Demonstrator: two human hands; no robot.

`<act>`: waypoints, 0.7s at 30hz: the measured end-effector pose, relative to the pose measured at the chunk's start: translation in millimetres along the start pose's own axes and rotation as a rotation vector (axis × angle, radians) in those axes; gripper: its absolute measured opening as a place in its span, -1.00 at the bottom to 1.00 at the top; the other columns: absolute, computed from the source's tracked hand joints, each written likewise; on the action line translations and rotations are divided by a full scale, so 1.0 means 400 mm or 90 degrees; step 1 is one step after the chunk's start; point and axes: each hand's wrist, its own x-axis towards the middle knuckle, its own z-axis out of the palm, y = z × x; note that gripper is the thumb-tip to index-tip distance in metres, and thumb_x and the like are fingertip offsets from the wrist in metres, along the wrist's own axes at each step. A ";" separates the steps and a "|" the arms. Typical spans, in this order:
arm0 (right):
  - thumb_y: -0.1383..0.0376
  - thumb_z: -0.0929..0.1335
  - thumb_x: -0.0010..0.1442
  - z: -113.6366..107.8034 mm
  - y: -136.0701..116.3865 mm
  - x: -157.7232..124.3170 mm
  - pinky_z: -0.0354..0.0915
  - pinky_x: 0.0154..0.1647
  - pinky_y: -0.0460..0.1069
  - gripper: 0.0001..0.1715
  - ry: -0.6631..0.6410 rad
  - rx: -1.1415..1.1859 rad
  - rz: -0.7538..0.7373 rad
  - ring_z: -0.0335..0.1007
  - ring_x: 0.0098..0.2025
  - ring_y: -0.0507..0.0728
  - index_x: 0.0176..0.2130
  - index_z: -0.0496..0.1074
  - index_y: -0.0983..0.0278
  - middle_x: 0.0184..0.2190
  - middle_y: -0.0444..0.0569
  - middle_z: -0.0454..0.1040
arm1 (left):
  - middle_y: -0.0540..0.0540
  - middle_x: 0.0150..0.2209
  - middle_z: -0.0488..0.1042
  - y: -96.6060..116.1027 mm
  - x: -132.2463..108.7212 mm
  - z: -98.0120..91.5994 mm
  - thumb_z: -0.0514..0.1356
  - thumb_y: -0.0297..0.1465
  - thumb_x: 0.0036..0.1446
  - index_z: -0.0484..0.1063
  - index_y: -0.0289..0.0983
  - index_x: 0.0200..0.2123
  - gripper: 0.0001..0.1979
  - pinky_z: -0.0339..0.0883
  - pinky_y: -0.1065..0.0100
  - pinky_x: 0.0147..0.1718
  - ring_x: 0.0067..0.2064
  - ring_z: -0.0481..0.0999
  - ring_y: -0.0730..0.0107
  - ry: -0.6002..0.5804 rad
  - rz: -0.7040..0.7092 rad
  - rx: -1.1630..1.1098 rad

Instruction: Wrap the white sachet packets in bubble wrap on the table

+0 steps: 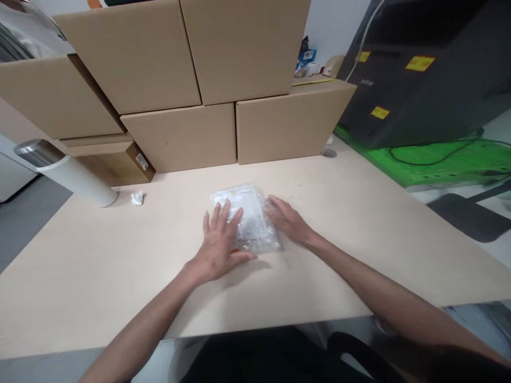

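Observation:
A clear plastic bag [252, 213] with something white and flat inside lies on the table in front of me. My left hand [217, 247] rests over its left side, fingers spread, palm down. At the bag's right edge is my right hand [289, 218], its fingers stretched toward the plastic and touching or nearly touching it. The undersides of both hands are hidden, and what exactly the bag contains is too blurred to tell.
Stacked cardboard boxes [179, 141] line the back of the table [99, 276]. A white bottle with a steel cap [80, 181] and a crumpled tissue [137, 198] stand at the left. A large dark machine [419, 80] sits on a green surface [447, 159] at the right.

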 end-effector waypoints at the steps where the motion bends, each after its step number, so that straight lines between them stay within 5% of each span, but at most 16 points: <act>1: -0.15 0.22 0.25 0.001 -0.003 -0.004 0.14 0.26 0.23 -0.21 0.031 0.057 0.034 0.23 0.26 0.32 0.29 0.21 0.19 0.25 0.14 0.31 | -0.33 0.46 -0.33 0.021 -0.001 0.007 0.22 0.13 0.06 -0.15 -0.15 0.43 0.03 -0.44 -0.36 0.27 0.44 -0.43 -0.27 0.001 0.034 0.014; 3: -0.10 0.29 0.20 0.004 -0.009 -0.002 0.24 0.16 0.18 -0.30 0.076 0.149 0.094 0.37 0.10 0.26 0.18 0.34 0.23 0.09 0.11 0.44 | -0.33 0.45 -0.20 0.046 0.001 0.028 0.31 0.06 0.02 0.00 -0.19 0.40 0.00 -0.45 -0.38 0.27 0.44 -0.34 -0.30 0.000 0.063 0.042; 6: -0.03 0.43 0.02 0.007 -0.011 0.014 0.33 -0.02 0.11 -0.36 0.097 0.229 0.117 0.43 -0.12 0.18 0.01 0.44 0.26 -0.11 0.03 0.49 | -0.18 0.39 0.10 0.039 0.004 0.061 0.22 -0.27 0.24 0.32 -0.11 0.24 -0.50 -0.38 -0.35 0.29 0.44 -0.12 -0.16 0.010 0.059 0.032; 11: 0.05 0.53 -0.17 0.003 -0.013 0.021 0.28 -0.35 -0.01 -0.29 0.072 0.348 0.134 0.33 -0.38 0.04 -0.04 0.42 0.26 -0.25 -0.07 0.45 | -0.09 0.21 0.42 0.014 -0.001 0.051 0.07 -0.34 0.35 0.50 -0.10 0.07 -0.69 -0.18 -0.19 0.34 0.38 0.15 0.10 0.183 0.042 -0.241; 15: 0.08 0.53 -0.15 -0.013 -0.032 0.011 0.20 -0.45 -0.04 -0.36 0.065 0.401 0.151 0.26 -0.48 0.00 -0.08 0.43 0.23 -0.36 -0.14 0.44 | -0.12 0.13 0.50 0.032 0.005 -0.010 0.14 -0.20 0.30 0.57 -0.16 0.00 -0.68 0.15 0.04 0.28 0.26 0.37 0.14 0.382 -0.104 -0.576; 21: 0.17 0.47 -0.11 -0.070 -0.041 0.017 0.28 -0.34 -0.02 -0.60 0.329 0.355 0.043 0.32 -0.41 0.05 -0.20 0.49 0.20 -0.40 -0.14 0.44 | -0.06 -0.11 0.62 0.006 -0.002 -0.089 0.24 -0.27 0.20 0.57 -0.23 -0.14 -0.77 0.43 0.38 0.03 0.04 0.56 0.30 0.600 -0.352 -0.960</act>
